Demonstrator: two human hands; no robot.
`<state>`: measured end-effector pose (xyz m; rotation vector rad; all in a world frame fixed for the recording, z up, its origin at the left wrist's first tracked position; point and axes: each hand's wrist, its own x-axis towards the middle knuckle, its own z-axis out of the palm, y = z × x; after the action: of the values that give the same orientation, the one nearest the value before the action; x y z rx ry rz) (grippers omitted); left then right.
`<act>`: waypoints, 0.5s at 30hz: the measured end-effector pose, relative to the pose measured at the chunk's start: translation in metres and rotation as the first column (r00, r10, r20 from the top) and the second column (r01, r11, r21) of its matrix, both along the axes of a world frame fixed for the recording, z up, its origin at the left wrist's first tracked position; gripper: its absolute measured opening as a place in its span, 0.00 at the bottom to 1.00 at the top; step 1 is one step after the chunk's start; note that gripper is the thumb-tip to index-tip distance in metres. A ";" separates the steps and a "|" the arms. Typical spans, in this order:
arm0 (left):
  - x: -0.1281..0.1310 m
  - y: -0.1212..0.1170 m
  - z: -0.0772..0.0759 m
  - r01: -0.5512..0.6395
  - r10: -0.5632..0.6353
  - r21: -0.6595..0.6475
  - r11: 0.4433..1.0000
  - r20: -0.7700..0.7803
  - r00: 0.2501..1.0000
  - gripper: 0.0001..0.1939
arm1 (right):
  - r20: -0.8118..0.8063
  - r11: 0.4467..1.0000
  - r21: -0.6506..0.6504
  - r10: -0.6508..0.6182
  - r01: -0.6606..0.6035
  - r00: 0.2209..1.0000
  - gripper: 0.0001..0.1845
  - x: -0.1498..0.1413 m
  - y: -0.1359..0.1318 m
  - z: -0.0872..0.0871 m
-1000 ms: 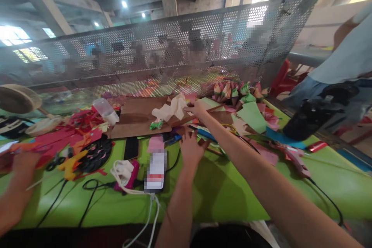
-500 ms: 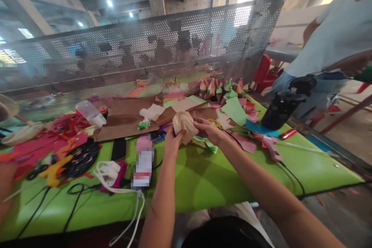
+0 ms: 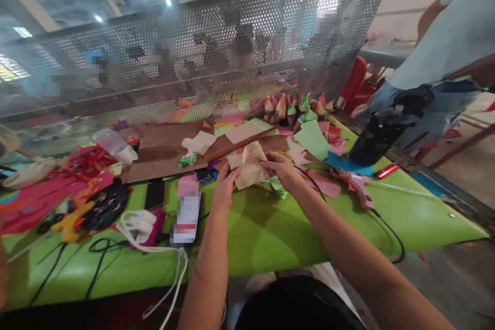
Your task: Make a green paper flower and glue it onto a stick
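Note:
A creased sheet of cream paper (image 3: 250,167) is stretched between my two hands, above the green table (image 3: 266,237). My left hand (image 3: 225,184) pinches its left edge, thumb on top. At the right edge, my right hand (image 3: 281,167) grips it between thumb and fingers. The sheet has a raised fold in the middle. Just beyond it lie brown paper (image 3: 162,149) and a pale green sheet (image 3: 312,140). Several paper cones with twisted tops (image 3: 292,108) stand at the back.
A pink glue gun (image 3: 358,185) and a black bottle (image 3: 375,136) are at the right. Left are a phone (image 3: 187,219), a power strip with white chargers (image 3: 145,227), a yellow glue gun (image 3: 73,224) and red paper scraps (image 3: 73,180). A perforated metal panel (image 3: 174,72) rises behind. A person stands at right.
The cream paper was gathered into a rounded, crumpled bundle; now it is opened out flatter between my hands. My head view has shifted slightly.

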<state>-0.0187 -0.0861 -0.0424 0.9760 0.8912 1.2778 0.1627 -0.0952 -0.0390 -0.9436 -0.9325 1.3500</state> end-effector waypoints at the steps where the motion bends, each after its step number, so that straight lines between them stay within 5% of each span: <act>1: -0.001 0.000 0.000 -0.011 0.011 0.007 1.000 -0.008 1.000 0.21 | 0.001 1.000 -0.004 -0.003 0.003 1.000 0.14 0.001 0.000 -0.001; 5: -0.006 0.000 0.001 -0.026 0.029 0.046 0.999 -0.057 0.998 0.09 | 0.007 1.000 -0.014 0.001 -0.001 1.000 0.09 0.004 0.000 -0.002; 8: -0.008 -0.002 0.003 -0.003 0.008 0.077 0.997 -0.065 0.998 0.11 | 0.006 1.000 -0.002 -0.001 0.001 1.000 0.07 0.004 -0.002 0.001; 11: -0.008 -0.003 0.003 -0.014 0.034 0.141 0.990 -0.141 0.989 0.17 | 0.004 1.000 0.013 -0.021 0.021 1.000 0.14 0.003 -0.004 0.005; 15: -0.007 -0.004 0.004 -0.027 0.120 0.277 0.960 -0.324 0.938 0.12 | 0.124 0.998 0.051 -0.052 0.046 0.991 0.25 0.000 -0.004 0.005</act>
<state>-0.0253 -0.0896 -0.0388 1.4211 1.0420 1.3413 0.1629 -0.0989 -0.0341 -1.0168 -1.0261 1.2328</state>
